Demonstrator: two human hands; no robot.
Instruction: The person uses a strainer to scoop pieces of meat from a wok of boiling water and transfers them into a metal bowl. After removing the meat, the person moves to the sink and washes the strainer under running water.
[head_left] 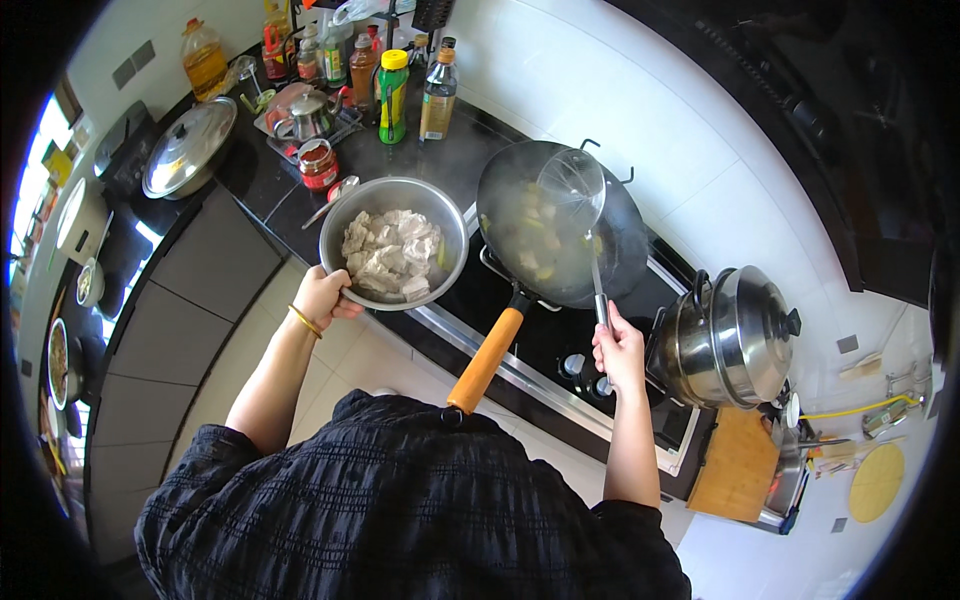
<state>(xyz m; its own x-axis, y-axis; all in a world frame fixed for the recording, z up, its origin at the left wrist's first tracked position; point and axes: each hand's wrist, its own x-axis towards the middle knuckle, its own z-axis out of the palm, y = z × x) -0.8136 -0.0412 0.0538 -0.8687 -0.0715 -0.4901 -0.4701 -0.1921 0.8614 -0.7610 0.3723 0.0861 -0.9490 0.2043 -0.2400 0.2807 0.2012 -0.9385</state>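
Observation:
My left hand (325, 296) grips the near-left rim of a steel bowl (385, 196), held up beside the stove. Inside are pale, cooked-looking meat pieces (393, 262) with a bit of green. My right hand (619, 350) is closed around the handle of a wire-mesh skimmer (572, 190). The skimmer's round head is over the far part of a dark wok (625, 255), and its mesh looks empty. Yellowish-green pieces (540, 245) lie in the steaming wok, partly veiled by vapour. The wok's wooden handle (487, 357) points toward me, with neither hand on it.
A lidded steel steamer pot (735, 337) stands right of the wok on the gas stove (535, 365). Behind the bowl are a red-brown sauce jar (318, 165), a green yellow-capped bottle (393, 97) and other bottles. A wooden board (735, 462) is at right; a lidded pan (190, 148) at left.

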